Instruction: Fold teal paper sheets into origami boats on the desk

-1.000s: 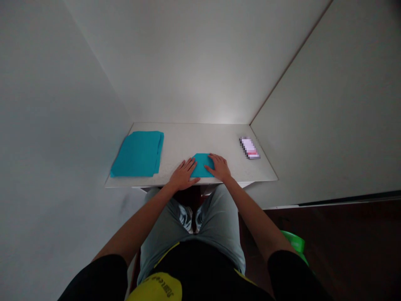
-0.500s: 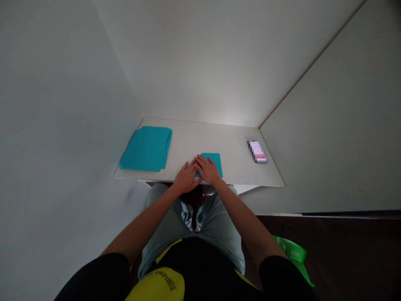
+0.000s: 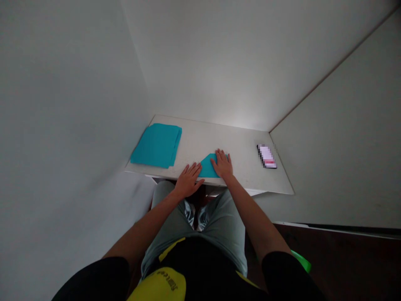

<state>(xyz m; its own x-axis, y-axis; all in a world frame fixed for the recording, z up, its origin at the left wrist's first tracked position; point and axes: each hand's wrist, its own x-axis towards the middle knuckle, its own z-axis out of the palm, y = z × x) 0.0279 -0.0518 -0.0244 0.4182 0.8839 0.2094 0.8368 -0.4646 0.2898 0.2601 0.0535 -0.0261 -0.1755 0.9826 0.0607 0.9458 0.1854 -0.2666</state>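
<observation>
Head view finds the small teal paper flat at the near edge of the white table, its right end mostly hidden under the right hand and its left tip under the left hand's fingertips. Its slanted edge faces far-left; covered ends leave the long axis uncertain, apparently side to side. Both hands lie flat, fingers slightly spread, thumbs apart.

A short line of dark lettering stands on the yellow patch of the black shirt, too small and blurred to read with certainty. The phone shows a pixelated screen, on which nothing is legible.
</observation>
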